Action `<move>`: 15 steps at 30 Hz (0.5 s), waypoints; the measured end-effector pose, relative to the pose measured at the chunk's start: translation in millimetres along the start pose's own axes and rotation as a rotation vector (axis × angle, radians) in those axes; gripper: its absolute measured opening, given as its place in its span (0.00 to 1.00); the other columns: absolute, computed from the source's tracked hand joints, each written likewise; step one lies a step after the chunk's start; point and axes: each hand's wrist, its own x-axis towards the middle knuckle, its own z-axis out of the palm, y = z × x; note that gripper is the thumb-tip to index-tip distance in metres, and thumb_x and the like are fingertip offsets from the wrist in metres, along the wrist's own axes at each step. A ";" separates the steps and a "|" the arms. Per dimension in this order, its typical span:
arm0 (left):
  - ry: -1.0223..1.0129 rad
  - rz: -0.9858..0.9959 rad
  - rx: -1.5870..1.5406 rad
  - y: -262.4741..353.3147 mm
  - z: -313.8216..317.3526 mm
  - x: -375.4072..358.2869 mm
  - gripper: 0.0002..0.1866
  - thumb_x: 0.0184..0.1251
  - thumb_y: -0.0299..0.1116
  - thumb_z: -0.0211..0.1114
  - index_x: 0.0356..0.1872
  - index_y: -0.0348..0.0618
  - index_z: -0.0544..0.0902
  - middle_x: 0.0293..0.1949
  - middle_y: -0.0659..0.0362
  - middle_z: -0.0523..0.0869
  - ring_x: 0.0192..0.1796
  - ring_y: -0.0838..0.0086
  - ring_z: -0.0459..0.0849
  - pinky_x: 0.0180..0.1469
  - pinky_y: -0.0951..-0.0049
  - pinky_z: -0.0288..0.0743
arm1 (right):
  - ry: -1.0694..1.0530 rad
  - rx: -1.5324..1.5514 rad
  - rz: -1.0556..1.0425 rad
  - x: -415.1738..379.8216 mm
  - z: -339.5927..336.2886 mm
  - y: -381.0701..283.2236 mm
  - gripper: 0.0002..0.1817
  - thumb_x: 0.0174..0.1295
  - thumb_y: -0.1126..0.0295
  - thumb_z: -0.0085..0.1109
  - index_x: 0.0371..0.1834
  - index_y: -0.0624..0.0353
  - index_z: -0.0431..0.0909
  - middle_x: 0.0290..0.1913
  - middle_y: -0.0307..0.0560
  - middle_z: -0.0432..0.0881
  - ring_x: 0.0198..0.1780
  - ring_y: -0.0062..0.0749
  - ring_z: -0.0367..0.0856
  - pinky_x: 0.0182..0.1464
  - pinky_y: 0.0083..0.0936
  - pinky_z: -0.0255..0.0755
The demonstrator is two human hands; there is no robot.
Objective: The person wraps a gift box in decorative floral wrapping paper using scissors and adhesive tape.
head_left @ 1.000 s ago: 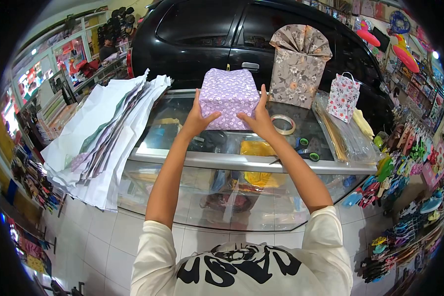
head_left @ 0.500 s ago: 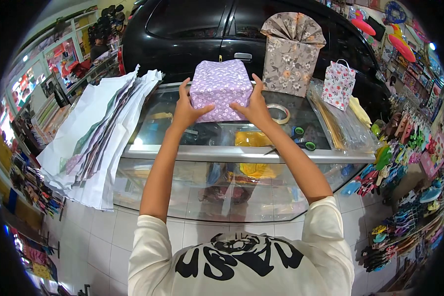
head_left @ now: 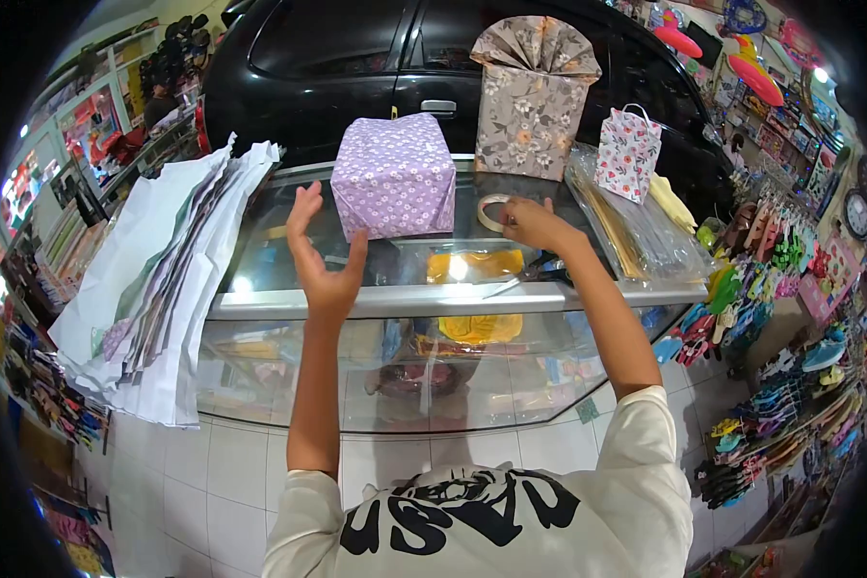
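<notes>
A box wrapped in purple floral paper (head_left: 395,178) sits on the glass counter top. Beside its left side is my left hand (head_left: 326,265), fingers spread and thumb close to the box's lower front corner. My right hand (head_left: 541,227) has its fingers closed at the right edge of a roll of tape (head_left: 485,214), which lies to the right of the box. Under my right forearm are scissors (head_left: 547,272), their handles partly covered by the arm.
Behind the tape stands a tall gift in grey floral paper (head_left: 530,120) with a pleated fan top. To its right are a small floral gift bag (head_left: 628,154) and plastic-sleeved sheets (head_left: 636,236). Wrapping paper sheets (head_left: 154,279) overhang the counter's left end. A black car (head_left: 328,58) stands behind.
Both hands have let go of the purple box. My right hand has moved right and down to the tape roll; my left has drawn back slightly. The view has shifted to the right.
</notes>
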 end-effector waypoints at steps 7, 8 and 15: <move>-0.310 0.144 0.060 41.2 35.2 -9.3 0.24 0.51 0.24 0.70 0.52 0.41 0.74 0.57 0.52 0.76 0.62 0.59 0.71 0.64 0.61 0.61 | 0.214 0.177 -0.324 -60.2 -25.5 -16.4 0.07 0.61 0.64 0.49 0.38 0.54 0.69 0.39 0.41 0.73 0.50 0.33 0.73 0.66 0.57 0.41; -0.388 0.162 0.040 45.9 41.4 -5.0 0.23 0.52 0.25 0.69 0.52 0.41 0.76 0.56 0.53 0.78 0.60 0.60 0.73 0.63 0.62 0.63 | 0.176 0.192 -0.348 -72.3 -34.9 -28.1 0.07 0.61 0.65 0.48 0.39 0.54 0.68 0.40 0.41 0.72 0.50 0.33 0.72 0.67 0.54 0.40; -0.584 -0.151 -0.316 61.1 38.8 -14.8 0.13 0.59 0.24 0.64 0.46 0.38 0.82 0.45 0.55 0.86 0.48 0.68 0.84 0.50 0.71 0.77 | 0.392 0.348 -0.439 -122.6 -39.9 -74.1 0.12 0.58 0.64 0.59 0.43 0.53 0.71 0.45 0.40 0.75 0.54 0.31 0.72 0.65 0.43 0.49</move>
